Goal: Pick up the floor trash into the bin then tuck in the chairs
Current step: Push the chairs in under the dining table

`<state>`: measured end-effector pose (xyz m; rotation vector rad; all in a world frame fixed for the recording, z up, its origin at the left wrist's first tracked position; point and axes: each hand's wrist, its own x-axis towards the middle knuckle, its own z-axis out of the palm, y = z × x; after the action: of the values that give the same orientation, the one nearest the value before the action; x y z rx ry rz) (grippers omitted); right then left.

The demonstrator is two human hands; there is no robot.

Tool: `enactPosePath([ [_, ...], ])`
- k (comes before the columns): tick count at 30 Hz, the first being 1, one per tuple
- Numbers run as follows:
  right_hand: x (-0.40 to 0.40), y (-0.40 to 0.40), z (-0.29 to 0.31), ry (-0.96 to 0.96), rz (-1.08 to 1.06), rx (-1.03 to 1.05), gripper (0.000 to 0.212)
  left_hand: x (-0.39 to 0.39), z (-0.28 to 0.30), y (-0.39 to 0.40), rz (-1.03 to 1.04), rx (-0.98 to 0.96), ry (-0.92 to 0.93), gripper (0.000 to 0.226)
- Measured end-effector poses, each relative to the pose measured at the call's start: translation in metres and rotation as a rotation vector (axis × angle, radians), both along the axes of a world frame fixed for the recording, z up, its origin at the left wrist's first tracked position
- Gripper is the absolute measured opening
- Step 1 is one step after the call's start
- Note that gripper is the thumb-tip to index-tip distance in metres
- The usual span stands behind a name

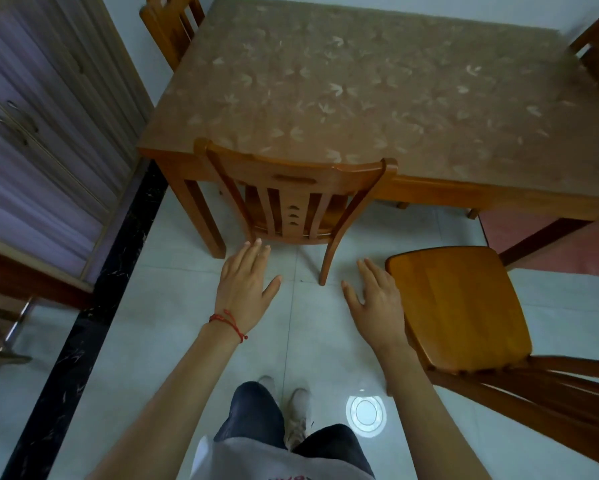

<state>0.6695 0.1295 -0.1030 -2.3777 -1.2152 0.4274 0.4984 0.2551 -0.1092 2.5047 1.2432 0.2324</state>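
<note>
— How far along are they?

— One wooden chair (296, 199) at twelve o'clock is tucked under the table (377, 91). A second chair (461, 306) at three o'clock stands pulled out, seat facing away. I'd say that one is left. No trash shows on the floor (173, 306), and no bin.

— The hands?

— Left hand (244, 289) and right hand (377, 303) are both spread flat and empty, the right just beside the loose chair's seat.
</note>
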Motion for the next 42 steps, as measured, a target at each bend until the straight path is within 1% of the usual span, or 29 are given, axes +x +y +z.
enactPosePath([
  [3,-0.013,-0.017,0.0,0.029,-0.036,-0.002,0.054,-0.012,-0.005,-0.015,-0.037,0.009,0.034,0.067],
  [8,-0.039,-0.047,-0.002,-0.005,-0.101,0.007,0.054,-0.032,-0.004,-0.033,-0.093,0.036,0.026,0.059],
  [10,-0.053,-0.058,-0.005,-0.004,-0.149,0.012,0.053,-0.042,-0.003,-0.04,-0.126,0.011,0.031,0.056],
  [13,-0.078,-0.079,-0.009,0.012,-0.203,0.008,0.052,-0.059,-0.005,-0.053,-0.184,0.007,0.056,0.065],
  [16,-0.101,-0.103,-0.012,0.027,-0.261,0.02,0.051,-0.072,-0.01,-0.068,-0.249,0.002,0.093,0.065],
  [20,-0.122,-0.135,-0.009,0.059,-0.354,-0.008,0.052,-0.079,-0.009,-0.09,-0.33,-0.011,0.105,0.074],
  [24,-0.13,-0.17,-0.008,0.047,-0.446,-0.007,0.052,-0.068,-0.006,-0.113,-0.432,-0.023,0.102,0.068],
  [28,-0.133,-0.21,-0.008,0.004,-0.552,-0.022,0.052,-0.048,-0.004,-0.142,-0.574,-0.025,0.089,0.074],
  [30,-0.136,-0.234,-0.008,-0.006,-0.607,-0.017,0.051,-0.037,-0.003,-0.161,-0.658,-0.009,0.083,0.067],
  [33,-0.144,-0.273,-0.009,-0.04,-0.696,0.026,0.048,-0.021,-0.001,-0.196,-0.755,0.022,0.073,0.055],
  [38,-0.16,-0.344,-0.011,-0.038,-0.878,0.019,0.05,0.003,0.002,-0.261,-0.936,0.043,0.098,0.061],
  [42,-0.177,-0.4,-0.009,-0.037,-1.035,0.037,0.05,0.019,0.003,-0.314,-1.085,0.083,0.061,0.056],
])
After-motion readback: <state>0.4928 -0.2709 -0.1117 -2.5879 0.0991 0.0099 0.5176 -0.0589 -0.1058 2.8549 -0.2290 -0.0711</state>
